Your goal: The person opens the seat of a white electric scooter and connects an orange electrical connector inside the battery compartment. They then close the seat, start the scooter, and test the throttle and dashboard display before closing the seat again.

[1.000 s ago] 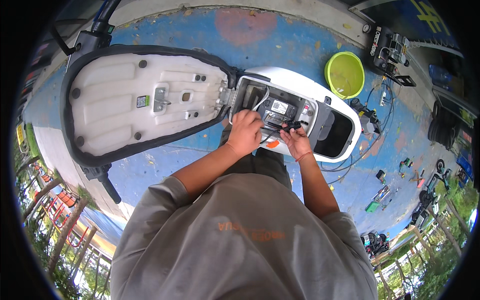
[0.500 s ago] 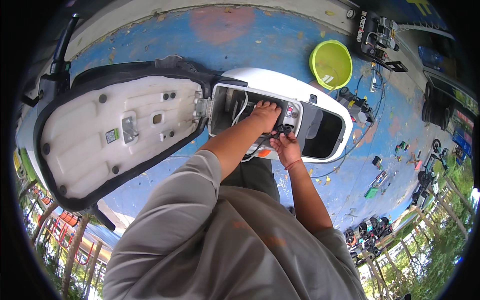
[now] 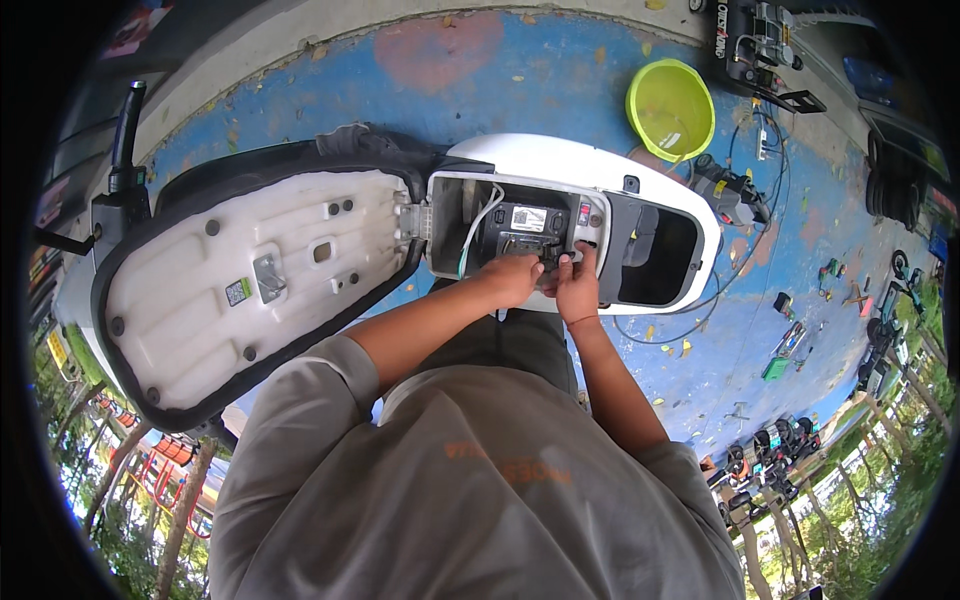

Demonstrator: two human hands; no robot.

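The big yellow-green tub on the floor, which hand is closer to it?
Right. The right hand is nearer the tub, below it and to its left in the picture; the left hand is farther left, so farther away.

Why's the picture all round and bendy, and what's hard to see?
Head view: the fisheye lens leaves black corners and makes the tree trunk at lower left lean; head view again: whatever lies between the left hand and the right hand is too small and dark to make out.
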